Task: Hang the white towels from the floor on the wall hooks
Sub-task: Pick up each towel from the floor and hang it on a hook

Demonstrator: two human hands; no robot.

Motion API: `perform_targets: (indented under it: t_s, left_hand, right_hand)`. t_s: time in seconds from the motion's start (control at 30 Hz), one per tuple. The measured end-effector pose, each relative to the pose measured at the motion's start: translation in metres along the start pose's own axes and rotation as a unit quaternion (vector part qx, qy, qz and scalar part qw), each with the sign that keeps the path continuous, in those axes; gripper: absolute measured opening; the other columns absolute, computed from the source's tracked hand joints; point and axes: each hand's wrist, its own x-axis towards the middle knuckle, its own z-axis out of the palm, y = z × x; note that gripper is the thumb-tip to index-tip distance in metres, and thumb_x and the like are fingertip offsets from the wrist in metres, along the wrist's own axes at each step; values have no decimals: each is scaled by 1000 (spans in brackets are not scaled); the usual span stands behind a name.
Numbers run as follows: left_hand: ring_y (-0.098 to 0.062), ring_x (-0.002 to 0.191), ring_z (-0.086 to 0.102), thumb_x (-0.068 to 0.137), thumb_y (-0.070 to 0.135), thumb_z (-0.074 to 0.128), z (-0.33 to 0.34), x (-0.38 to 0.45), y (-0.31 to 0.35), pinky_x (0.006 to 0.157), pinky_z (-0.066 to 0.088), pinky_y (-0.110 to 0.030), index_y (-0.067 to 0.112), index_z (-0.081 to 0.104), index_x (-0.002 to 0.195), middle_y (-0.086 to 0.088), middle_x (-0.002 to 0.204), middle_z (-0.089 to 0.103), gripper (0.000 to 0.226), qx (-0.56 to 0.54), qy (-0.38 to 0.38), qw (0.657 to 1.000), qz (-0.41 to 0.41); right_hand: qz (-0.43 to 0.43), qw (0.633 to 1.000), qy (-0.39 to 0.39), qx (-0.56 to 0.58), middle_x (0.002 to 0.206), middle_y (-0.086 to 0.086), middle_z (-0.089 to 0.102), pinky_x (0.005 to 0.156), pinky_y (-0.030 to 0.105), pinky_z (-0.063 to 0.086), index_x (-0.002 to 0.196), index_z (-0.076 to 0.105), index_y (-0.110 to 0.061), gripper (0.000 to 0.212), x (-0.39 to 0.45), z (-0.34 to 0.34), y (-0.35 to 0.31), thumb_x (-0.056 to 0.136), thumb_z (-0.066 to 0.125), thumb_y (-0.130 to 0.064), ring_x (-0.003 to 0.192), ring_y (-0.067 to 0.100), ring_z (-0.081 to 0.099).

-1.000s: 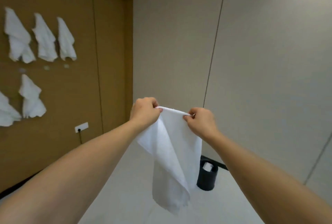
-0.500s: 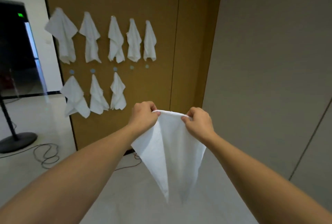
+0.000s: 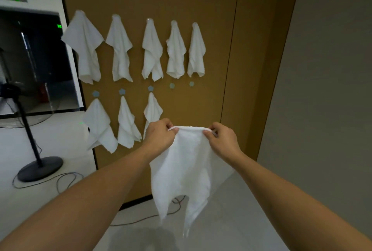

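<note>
A white towel (image 3: 186, 170) hangs in front of me, stretched by its top edge between both hands. My left hand (image 3: 160, 134) pinches the left end of that edge and my right hand (image 3: 222, 139) pinches the right end. Behind them is a brown wall panel (image 3: 201, 105) with two rows of hooks. Several white towels (image 3: 153, 51) hang along the upper row. Three more towels (image 3: 125, 124) hang in the lower row. Two bare pale-blue hooks, one (image 3: 172, 86) and another (image 3: 191, 84), sit at the right end of the lower row, above my hands.
A black fan stand (image 3: 39, 168) with a round base stands on the floor at the left, with cables (image 3: 66, 178) looping near it. More cable (image 3: 141, 219) lies by the foot of the panel. A grey wall (image 3: 326, 89) closes the right side.
My view has swung left and nearer the brown panel, so the hanging towels now fill the middle. Both hands keep the same hold on the towel's top edge.
</note>
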Motion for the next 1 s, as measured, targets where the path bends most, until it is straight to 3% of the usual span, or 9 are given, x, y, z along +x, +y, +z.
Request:
perform_targets:
  t_s: [0.23, 0.37, 0.57, 0.67, 0.73, 0.8, 0.9, 1.0]
  left_hand:
    - [-20, 85, 58, 93, 39, 57, 57, 113, -36, 74, 44, -29, 21, 61, 93, 0, 89, 64, 19, 16, 45, 999, -5]
    - [-21, 87, 59, 93, 39, 58, 92, 185, -43, 74, 42, -28, 21, 63, 96, -1, 91, 66, 19, 43, 74, 996, -14]
    - [-18, 83, 58, 90, 36, 64, 132, 292, -41, 71, 38, -26, 15, 65, 94, -1, 87, 66, 21, 46, 121, 991, -14]
    - [-10, 70, 53, 86, 33, 70, 149, 335, -45, 59, 33, -22, 27, 56, 79, 8, 74, 57, 17, 21, 139, 990, -15]
    - [-3, 64, 48, 82, 27, 74, 162, 360, -54, 55, 31, -20, 30, 45, 71, 11, 69, 51, 31, 1, 147, 989, -6]
    - [-3, 63, 48, 80, 20, 75, 177, 387, -69, 55, 32, -14, 28, 46, 68, 10, 68, 52, 32, -5, 150, 989, 12]
    - [-1, 74, 56, 81, 13, 72, 196, 431, -93, 68, 42, -14, 29, 62, 69, 16, 73, 60, 23, -10, 135, 990, 43]
    - [-11, 89, 62, 83, 10, 73, 208, 481, -124, 88, 48, -29, 24, 78, 81, 16, 86, 66, 15, 10, 96, 993, 67]
  right_hand:
    - [-65, 997, 4, 28, 84, -12, 64, 63, 24, 44, 100, 67, -24, 23, 117, 53, 47, 95, 55, -42, 77, 4, 57]
    - [-108, 994, -5, 34, 84, -9, 64, 61, 24, 38, 101, 69, -20, 25, 195, 77, 79, 96, 56, -41, 77, 9, 59]
    - [-137, 989, -30, 52, 88, -7, 69, 69, 28, 46, 103, 70, -22, 28, 321, 104, 122, 95, 54, -44, 82, 14, 63]
    - [-157, 985, -33, 60, 90, -4, 71, 71, 27, 45, 103, 71, -20, 26, 371, 122, 139, 94, 58, -41, 85, 16, 64]
    - [-181, 981, -34, 67, 97, -1, 73, 78, 27, 49, 109, 71, -20, 24, 396, 134, 150, 93, 63, -35, 89, 18, 65]
    - [-263, 963, 8, 50, 90, 1, 73, 69, 28, 53, 107, 71, -19, 18, 418, 148, 159, 89, 69, -21, 78, 20, 67]
    - [-407, 912, 30, -48, 66, 4, 66, 47, 30, 51, 94, 76, -13, 25, 457, 175, 171, 73, 78, 2, 54, 24, 62]
    - [-436, 885, 17, -159, 54, 4, 52, 42, 19, 33, 93, 79, -15, 38, 502, 203, 179, 58, 89, -4, 43, 23, 51]
